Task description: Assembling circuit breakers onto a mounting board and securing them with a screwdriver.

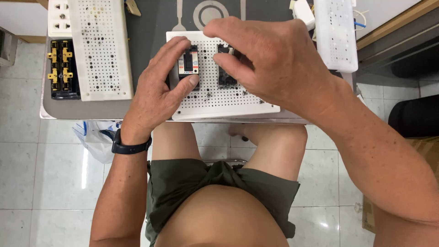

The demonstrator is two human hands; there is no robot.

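Under the left hand, on the white perforated board: a small black circuit breaker with a white and red label, pinched between thumb below and fingers above. Firm grasp; the breaker stands on the board's near-left part, its base flat against the holes as far as can be seen.

Just beside it, toward the right hand: a second black block, likely another breaker or a socket body, partly hidden. The right hand's fingers curl down over it, thumb and forefinger closed on its top edge. Grasping, though the exact contact is covered by the hand.

Judgement on progress: two parts are placed on the board, both held and not let go, so seating looks unfinished. No wires show on this board, and most of its holes are bare. Screws or fixings too small to tell.

Outward from the left hand, well apart: another perforated board, worn and spotted, with a white socket strip and a black terminal block with brass contacts at its far side. Black wristwatch on the left wrist.

Beyond the right hand: a third white perforated panel, a white plug or adapter near it.

All lies on a grey table. Below, a tiled floor and a plastic bag.
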